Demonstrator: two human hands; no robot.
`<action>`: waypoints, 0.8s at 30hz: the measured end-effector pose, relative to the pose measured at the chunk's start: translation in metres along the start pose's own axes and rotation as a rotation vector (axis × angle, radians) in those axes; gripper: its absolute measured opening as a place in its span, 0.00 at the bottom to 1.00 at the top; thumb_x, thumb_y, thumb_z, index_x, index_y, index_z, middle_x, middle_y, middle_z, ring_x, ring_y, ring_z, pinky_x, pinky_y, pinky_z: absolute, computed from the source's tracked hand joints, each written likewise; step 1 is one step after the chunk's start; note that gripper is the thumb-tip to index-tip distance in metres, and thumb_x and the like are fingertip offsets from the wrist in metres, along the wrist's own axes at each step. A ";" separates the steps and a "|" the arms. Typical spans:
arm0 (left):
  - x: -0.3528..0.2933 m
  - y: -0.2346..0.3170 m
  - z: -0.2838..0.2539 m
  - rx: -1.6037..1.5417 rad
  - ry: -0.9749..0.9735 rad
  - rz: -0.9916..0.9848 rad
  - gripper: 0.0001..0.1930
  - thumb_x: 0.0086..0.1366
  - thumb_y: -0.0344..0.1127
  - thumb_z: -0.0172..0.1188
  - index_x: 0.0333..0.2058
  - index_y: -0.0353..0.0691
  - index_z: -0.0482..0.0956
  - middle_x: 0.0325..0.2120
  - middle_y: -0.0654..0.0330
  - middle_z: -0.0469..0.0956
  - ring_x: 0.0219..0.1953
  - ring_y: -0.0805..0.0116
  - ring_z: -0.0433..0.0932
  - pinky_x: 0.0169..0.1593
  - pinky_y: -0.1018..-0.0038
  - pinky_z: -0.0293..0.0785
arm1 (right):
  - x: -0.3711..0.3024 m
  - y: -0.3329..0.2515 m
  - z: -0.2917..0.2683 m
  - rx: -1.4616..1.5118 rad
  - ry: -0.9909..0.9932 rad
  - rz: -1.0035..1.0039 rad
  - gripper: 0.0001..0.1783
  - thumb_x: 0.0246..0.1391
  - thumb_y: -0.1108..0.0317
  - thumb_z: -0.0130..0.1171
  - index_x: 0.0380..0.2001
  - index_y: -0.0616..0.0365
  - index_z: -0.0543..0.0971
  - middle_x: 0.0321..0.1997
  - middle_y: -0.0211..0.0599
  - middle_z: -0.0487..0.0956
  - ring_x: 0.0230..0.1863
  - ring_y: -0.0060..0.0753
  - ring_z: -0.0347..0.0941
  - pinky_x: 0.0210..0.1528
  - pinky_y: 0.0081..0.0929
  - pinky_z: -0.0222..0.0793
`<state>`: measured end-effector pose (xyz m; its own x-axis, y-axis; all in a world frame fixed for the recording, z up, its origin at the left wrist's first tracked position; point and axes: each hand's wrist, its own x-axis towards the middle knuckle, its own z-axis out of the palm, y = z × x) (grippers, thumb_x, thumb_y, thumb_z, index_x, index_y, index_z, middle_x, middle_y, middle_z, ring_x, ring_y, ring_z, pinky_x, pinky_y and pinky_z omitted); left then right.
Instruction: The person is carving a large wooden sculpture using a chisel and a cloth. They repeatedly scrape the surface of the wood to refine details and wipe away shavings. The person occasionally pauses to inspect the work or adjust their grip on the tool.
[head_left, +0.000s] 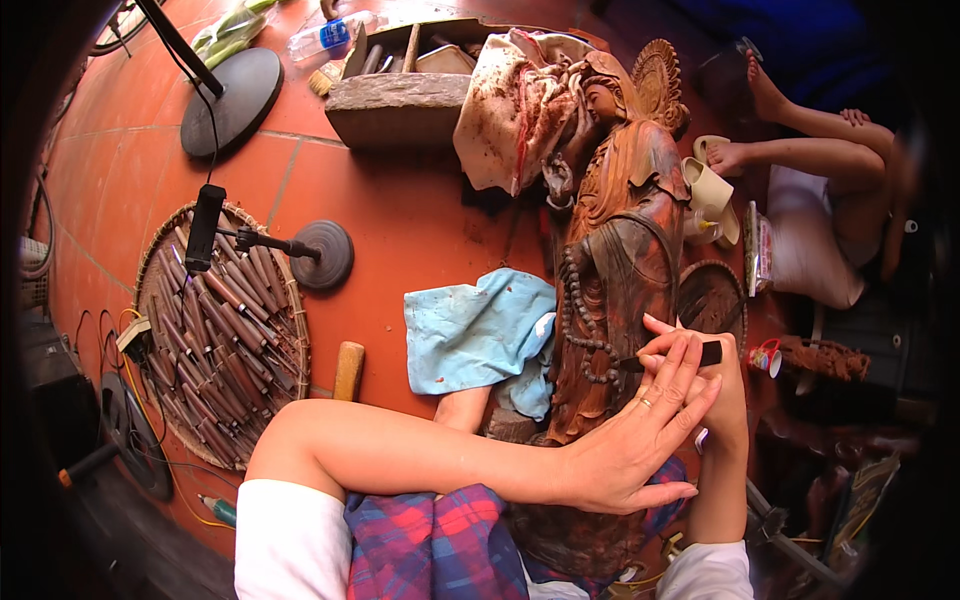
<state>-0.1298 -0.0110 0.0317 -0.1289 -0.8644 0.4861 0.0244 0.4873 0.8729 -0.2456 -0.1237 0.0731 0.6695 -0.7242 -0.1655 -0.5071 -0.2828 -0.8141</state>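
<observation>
A carved reddish-brown wooden statue point(640, 260) of a robed figure lies before me, with its ornate head far off and its bead string point(573, 310) running down the front. My right hand point(728, 390) is closed round a short dark tool point(711, 353) over the lower robe. The tool's black end sticks out beyond the fingers; its kind is unclear. My left hand point(630, 430) reaches across from the left with fingers stretched out, lying over my right hand's fingers. Its fingertips are close to the tool, and whether they press on it is hidden.
To the left, a round woven basket point(300, 330) holds many wooden-handled carving tools. A light blue cloth point(465, 335) and a mallet handle point(348, 370) lie nearer. A wooden box point(400, 105) stands far off beside a stained cloth point(510, 110). Another person's legs point(810, 155) are at right.
</observation>
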 end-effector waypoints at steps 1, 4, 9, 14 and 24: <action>0.001 -0.004 0.000 -0.003 0.001 -0.008 0.51 0.59 0.45 0.64 0.69 0.28 0.39 0.68 0.30 0.27 0.71 0.33 0.27 0.70 0.47 0.36 | 0.001 0.006 0.002 0.039 0.062 0.017 0.08 0.45 0.72 0.66 0.28 0.67 0.82 0.29 0.39 0.84 0.42 0.38 0.82 0.49 0.33 0.76; 0.013 -0.023 -0.010 0.058 0.015 0.032 0.51 0.60 0.47 0.63 0.69 0.27 0.40 0.68 0.29 0.28 0.71 0.34 0.28 0.70 0.48 0.36 | 0.011 -0.008 0.010 0.033 0.214 0.219 0.09 0.46 0.71 0.67 0.30 0.67 0.83 0.29 0.41 0.84 0.41 0.34 0.82 0.40 0.29 0.76; -0.003 -0.004 0.001 0.069 -0.061 0.008 0.51 0.59 0.48 0.63 0.69 0.27 0.41 0.68 0.30 0.29 0.72 0.36 0.29 0.70 0.48 0.37 | 0.000 0.004 -0.001 -0.041 0.001 -0.078 0.06 0.48 0.76 0.65 0.31 0.66 0.84 0.30 0.39 0.84 0.46 0.37 0.80 0.48 0.32 0.76; 0.013 -0.022 -0.008 0.134 -0.037 0.032 0.52 0.58 0.48 0.63 0.69 0.27 0.41 0.68 0.29 0.32 0.72 0.34 0.32 0.71 0.49 0.37 | 0.011 -0.007 0.005 0.154 0.171 0.182 0.07 0.47 0.75 0.67 0.31 0.66 0.84 0.31 0.39 0.85 0.51 0.43 0.78 0.53 0.35 0.72; 0.008 -0.016 -0.002 0.150 -0.084 0.025 0.51 0.59 0.49 0.62 0.68 0.26 0.42 0.68 0.30 0.33 0.72 0.35 0.30 0.70 0.45 0.35 | 0.004 0.014 0.001 0.232 0.120 0.036 0.07 0.45 0.77 0.67 0.32 0.65 0.85 0.33 0.39 0.84 0.52 0.43 0.78 0.57 0.39 0.71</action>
<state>-0.1291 -0.0261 0.0217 -0.2130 -0.8412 0.4970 -0.1189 0.5272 0.8414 -0.2502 -0.1300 0.0604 0.5770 -0.8045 -0.1411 -0.3827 -0.1136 -0.9169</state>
